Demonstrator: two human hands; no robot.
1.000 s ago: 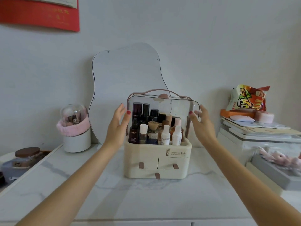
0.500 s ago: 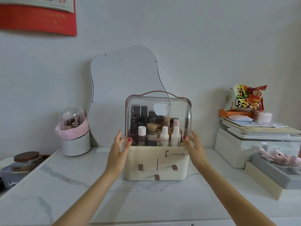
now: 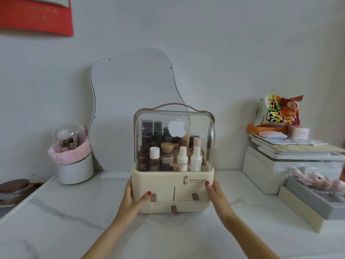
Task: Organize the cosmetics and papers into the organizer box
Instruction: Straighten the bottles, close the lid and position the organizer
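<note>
The cream organizer box (image 3: 164, 184) stands mid-table with its clear domed lid (image 3: 202, 126) down over several cosmetic bottles (image 3: 182, 159). Its three drawers with brown tabs are pushed in. My left hand (image 3: 133, 200) wraps the base's lower left corner, thumb on the front by the left drawer tab. My right hand (image 3: 216, 193) grips the lower right corner, thumb near the printed label. No papers show.
A wavy mirror (image 3: 130, 101) leans on the wall behind the box. A brush holder with a pink band (image 3: 74, 165) and a lidded jar (image 3: 14, 187) stand at left. At right are stacked white boxes (image 3: 270, 165), a snack bag (image 3: 278, 111) and a grey box (image 3: 313, 199).
The clear lid swung down from open to closed over the bottles. Both hands slid from the lid's sides down to the cream base.
</note>
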